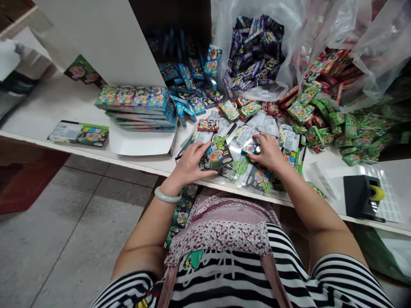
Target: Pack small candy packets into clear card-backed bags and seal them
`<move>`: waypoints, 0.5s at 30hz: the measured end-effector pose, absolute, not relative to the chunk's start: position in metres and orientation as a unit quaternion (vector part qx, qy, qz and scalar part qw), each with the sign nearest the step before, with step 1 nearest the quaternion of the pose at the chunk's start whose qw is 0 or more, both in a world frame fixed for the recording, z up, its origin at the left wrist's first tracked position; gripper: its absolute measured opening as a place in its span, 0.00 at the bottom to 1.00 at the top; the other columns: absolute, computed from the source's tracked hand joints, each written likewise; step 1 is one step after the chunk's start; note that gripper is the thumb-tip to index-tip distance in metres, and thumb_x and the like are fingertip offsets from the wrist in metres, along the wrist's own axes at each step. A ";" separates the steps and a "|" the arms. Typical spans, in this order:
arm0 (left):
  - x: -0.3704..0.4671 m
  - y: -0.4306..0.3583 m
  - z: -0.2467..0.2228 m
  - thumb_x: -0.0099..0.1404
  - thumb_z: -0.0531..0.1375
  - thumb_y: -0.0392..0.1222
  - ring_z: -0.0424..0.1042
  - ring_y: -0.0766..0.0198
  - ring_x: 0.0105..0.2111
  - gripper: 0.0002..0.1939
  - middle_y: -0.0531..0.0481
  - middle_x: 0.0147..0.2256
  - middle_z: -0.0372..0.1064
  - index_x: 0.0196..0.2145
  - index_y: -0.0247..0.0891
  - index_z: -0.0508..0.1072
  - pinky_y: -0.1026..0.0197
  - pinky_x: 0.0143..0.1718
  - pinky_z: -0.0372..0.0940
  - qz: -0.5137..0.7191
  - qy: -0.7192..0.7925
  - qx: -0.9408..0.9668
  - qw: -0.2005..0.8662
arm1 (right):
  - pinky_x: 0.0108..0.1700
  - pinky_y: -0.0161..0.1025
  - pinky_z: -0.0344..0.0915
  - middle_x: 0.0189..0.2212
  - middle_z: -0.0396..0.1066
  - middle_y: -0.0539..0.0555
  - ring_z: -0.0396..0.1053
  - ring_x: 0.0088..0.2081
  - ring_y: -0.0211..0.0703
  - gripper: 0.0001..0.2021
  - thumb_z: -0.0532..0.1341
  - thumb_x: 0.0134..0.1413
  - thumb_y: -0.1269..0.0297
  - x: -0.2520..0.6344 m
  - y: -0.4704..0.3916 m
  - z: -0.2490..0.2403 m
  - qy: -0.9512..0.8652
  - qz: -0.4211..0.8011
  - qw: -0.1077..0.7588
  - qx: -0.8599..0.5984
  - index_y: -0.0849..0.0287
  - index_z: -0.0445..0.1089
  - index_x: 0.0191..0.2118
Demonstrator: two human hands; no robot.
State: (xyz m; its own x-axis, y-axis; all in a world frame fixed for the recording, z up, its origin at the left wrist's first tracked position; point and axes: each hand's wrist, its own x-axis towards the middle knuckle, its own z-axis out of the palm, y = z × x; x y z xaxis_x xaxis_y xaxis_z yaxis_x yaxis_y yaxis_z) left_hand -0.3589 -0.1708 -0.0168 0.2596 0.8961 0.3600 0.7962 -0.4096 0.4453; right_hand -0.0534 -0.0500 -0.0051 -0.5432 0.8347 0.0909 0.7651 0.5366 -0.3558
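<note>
My left hand [193,162], with a pale bangle at its wrist, grips a dark printed packet [217,155] with green and blue lettering, thumb and fingers at its left edge. To its right, my right hand [267,149] pinches a small blue candy box [251,146] between thumb and fingers. Beneath both hands lie several overlapping clear-windowed printed packets [258,179]. A small red box [208,125] rests just beyond the left hand. Green-and-red boxes [229,110] lie scattered behind the packets.
Blue boxes [188,77], a clear bag of purple boxes [253,55], red boxes [340,64] and green boxes [359,132] line the back. At left, stacked filled packs [138,102] sit on a white tray [141,143]. A tape dispenser [361,196] stands at right, near the table's front edge.
</note>
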 end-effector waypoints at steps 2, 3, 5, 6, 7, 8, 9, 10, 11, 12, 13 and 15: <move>-0.360 -0.172 -0.019 0.57 0.65 0.66 0.65 0.44 0.56 0.50 0.36 0.57 0.61 0.69 0.42 0.52 0.41 0.58 0.65 0.284 0.541 0.787 0.086 | 0.59 0.63 0.60 0.57 0.65 0.66 0.62 0.59 0.65 0.32 0.67 0.50 0.56 -0.046 -0.052 0.004 -0.874 0.161 0.172 -0.424 0.57 0.63 0.60; -0.360 -0.173 -0.020 0.57 0.65 0.66 0.65 0.44 0.56 0.51 0.36 0.57 0.61 0.69 0.42 0.52 0.41 0.58 0.65 0.282 0.542 0.787 0.087 | 0.61 0.63 0.59 0.59 0.64 0.65 0.61 0.61 0.64 0.33 0.66 0.50 0.56 -0.040 -0.055 0.011 -0.882 0.177 0.188 -0.393 0.56 0.62 0.62; -0.357 -0.172 -0.021 0.56 0.65 0.67 0.65 0.44 0.56 0.51 0.37 0.56 0.62 0.69 0.43 0.52 0.40 0.58 0.64 0.278 0.534 0.793 0.095 | 0.62 0.62 0.58 0.61 0.62 0.62 0.59 0.63 0.62 0.34 0.66 0.52 0.55 -0.030 -0.060 0.029 -0.905 0.212 0.187 -0.317 0.52 0.60 0.64; -0.355 -0.170 -0.021 0.56 0.65 0.67 0.65 0.45 0.56 0.51 0.37 0.56 0.62 0.69 0.43 0.52 0.40 0.58 0.64 0.277 0.526 0.798 0.100 | 0.62 0.62 0.58 0.62 0.61 0.61 0.59 0.63 0.62 0.33 0.65 0.54 0.55 -0.027 -0.063 0.038 -0.916 0.228 0.171 -0.282 0.49 0.59 0.65; -0.352 -0.169 -0.021 0.56 0.65 0.67 0.65 0.45 0.56 0.52 0.37 0.56 0.62 0.69 0.43 0.52 0.40 0.58 0.64 0.274 0.516 0.804 0.106 | 0.62 0.62 0.58 0.63 0.61 0.60 0.59 0.63 0.61 0.33 0.65 0.55 0.55 -0.025 -0.065 0.047 -0.926 0.239 0.148 -0.252 0.47 0.59 0.65; -0.349 -0.167 -0.020 0.56 0.65 0.67 0.65 0.45 0.56 0.52 0.37 0.56 0.62 0.69 0.43 0.52 0.40 0.58 0.63 0.271 0.506 0.811 0.111 | 0.62 0.63 0.58 0.63 0.61 0.60 0.60 0.63 0.61 0.32 0.65 0.55 0.55 -0.024 -0.067 0.054 -0.934 0.247 0.121 -0.227 0.47 0.60 0.66; -0.345 -0.166 -0.018 0.56 0.65 0.67 0.64 0.44 0.57 0.51 0.36 0.57 0.61 0.69 0.43 0.51 0.40 0.58 0.63 0.268 0.494 0.819 0.115 | 0.61 0.63 0.59 0.63 0.62 0.60 0.60 0.62 0.61 0.32 0.65 0.56 0.56 -0.024 -0.069 0.060 -0.941 0.250 0.095 -0.207 0.46 0.60 0.65; -0.342 -0.165 -0.016 0.57 0.65 0.66 0.64 0.44 0.57 0.51 0.36 0.58 0.61 0.69 0.43 0.51 0.40 0.59 0.63 0.264 0.481 0.828 0.118 | 0.61 0.63 0.59 0.64 0.62 0.60 0.61 0.62 0.62 0.31 0.65 0.56 0.57 -0.024 -0.070 0.065 -0.946 0.249 0.074 -0.193 0.47 0.61 0.65; -0.339 -0.164 -0.014 0.57 0.66 0.65 0.63 0.44 0.58 0.51 0.36 0.58 0.61 0.70 0.43 0.50 0.40 0.59 0.63 0.260 0.468 0.835 0.122 | 0.60 0.64 0.60 0.64 0.62 0.61 0.61 0.62 0.62 0.31 0.66 0.55 0.57 -0.026 -0.070 0.067 -0.950 0.245 0.059 -0.185 0.48 0.62 0.65; -0.337 -0.163 -0.013 0.57 0.66 0.65 0.63 0.43 0.58 0.51 0.35 0.58 0.60 0.70 0.42 0.50 0.40 0.59 0.62 0.258 0.456 0.842 0.126 | 0.60 0.64 0.60 0.63 0.62 0.62 0.62 0.61 0.62 0.31 0.66 0.55 0.58 -0.027 -0.069 0.069 -0.953 0.238 0.049 -0.180 0.49 0.62 0.65; -0.334 -0.163 -0.011 0.57 0.66 0.64 0.63 0.43 0.58 0.51 0.35 0.58 0.61 0.70 0.42 0.51 0.40 0.59 0.62 0.258 0.446 0.847 0.134 | 0.59 0.64 0.61 0.63 0.62 0.62 0.62 0.61 0.63 0.31 0.66 0.55 0.59 -0.029 -0.069 0.070 -0.956 0.229 0.044 -0.178 0.50 0.63 0.64; -0.329 -0.163 -0.009 0.57 0.66 0.64 0.63 0.42 0.58 0.51 0.35 0.58 0.61 0.69 0.42 0.52 0.39 0.59 0.62 0.260 0.439 0.847 0.153 | 0.59 0.64 0.61 0.63 0.62 0.63 0.62 0.60 0.63 0.31 0.67 0.54 0.60 -0.032 -0.067 0.069 -0.960 0.207 0.039 -0.182 0.51 0.64 0.64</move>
State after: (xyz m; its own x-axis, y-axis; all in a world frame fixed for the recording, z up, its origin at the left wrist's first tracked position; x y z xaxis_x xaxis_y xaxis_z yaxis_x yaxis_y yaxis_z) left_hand -0.3294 -0.1634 -0.0090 0.4802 0.8223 0.3054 0.6637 -0.5683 0.4864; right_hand -0.0318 -0.0668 0.0692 -0.9306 0.3661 -0.0012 0.3340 0.8479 -0.4117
